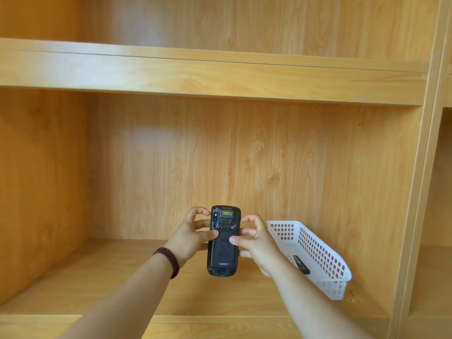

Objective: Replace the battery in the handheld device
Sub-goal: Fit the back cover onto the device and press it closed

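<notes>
A dark handheld device (pixel 223 253) is held upright in front of a wooden shelf, its back facing me with the battery cover in place. My left hand (pixel 189 237) grips its left side, thumb pressed on the upper part of the back cover. My right hand (pixel 254 243) grips the right side, thumb also on the cover. A flat black battery (pixel 301 264) lies inside a white perforated basket (pixel 322 259) just right of my right hand.
The basket stands on the lower shelf board (pixel 97 277) at the right, close to the upright side panel (pixel 413 216). Another shelf board (pixel 208 74) runs overhead. A beaded bracelet (pixel 168 260) is on my left wrist.
</notes>
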`<state>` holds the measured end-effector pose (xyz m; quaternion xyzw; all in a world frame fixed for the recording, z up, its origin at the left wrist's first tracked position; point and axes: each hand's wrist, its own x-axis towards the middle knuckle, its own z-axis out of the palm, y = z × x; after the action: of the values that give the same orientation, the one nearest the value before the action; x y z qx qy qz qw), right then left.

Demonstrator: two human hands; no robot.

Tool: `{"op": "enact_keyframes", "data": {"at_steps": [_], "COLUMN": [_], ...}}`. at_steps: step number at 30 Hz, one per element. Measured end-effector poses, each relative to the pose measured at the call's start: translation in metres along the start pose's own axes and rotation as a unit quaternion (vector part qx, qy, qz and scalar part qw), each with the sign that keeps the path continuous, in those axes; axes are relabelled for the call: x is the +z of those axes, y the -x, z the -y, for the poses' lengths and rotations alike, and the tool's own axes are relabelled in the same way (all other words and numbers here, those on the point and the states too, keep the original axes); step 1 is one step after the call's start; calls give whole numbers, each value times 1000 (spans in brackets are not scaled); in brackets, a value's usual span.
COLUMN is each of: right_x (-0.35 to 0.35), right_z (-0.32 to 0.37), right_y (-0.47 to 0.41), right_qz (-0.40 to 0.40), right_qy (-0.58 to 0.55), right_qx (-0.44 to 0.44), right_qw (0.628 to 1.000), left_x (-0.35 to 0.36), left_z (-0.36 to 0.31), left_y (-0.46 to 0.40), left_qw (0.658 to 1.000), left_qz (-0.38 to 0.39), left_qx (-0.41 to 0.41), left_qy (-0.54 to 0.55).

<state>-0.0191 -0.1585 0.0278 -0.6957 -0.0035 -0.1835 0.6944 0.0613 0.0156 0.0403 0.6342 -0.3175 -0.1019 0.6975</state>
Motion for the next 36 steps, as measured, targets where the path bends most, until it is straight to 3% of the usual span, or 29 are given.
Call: {"op": "enact_keyframes", "data": {"at_steps": [7, 15, 36], "right_x": [-1, -1, 9], "right_z": [-4, -2, -1], "right_y": [1, 4, 7], "right_qz": [27, 34, 18], "right_qy": [-76, -108, -91], "right_qx": [18, 30, 31], "right_qw": [997, 993, 995], "left_x": [1, 3, -4], "left_z": [0, -16, -2], "left_y": [-3, -8, 1], "left_qw": [990, 975, 981], "left_qz": [19, 23, -4], "left_qx": [58, 60, 60], "left_qy": [-125, -213, -183]}}
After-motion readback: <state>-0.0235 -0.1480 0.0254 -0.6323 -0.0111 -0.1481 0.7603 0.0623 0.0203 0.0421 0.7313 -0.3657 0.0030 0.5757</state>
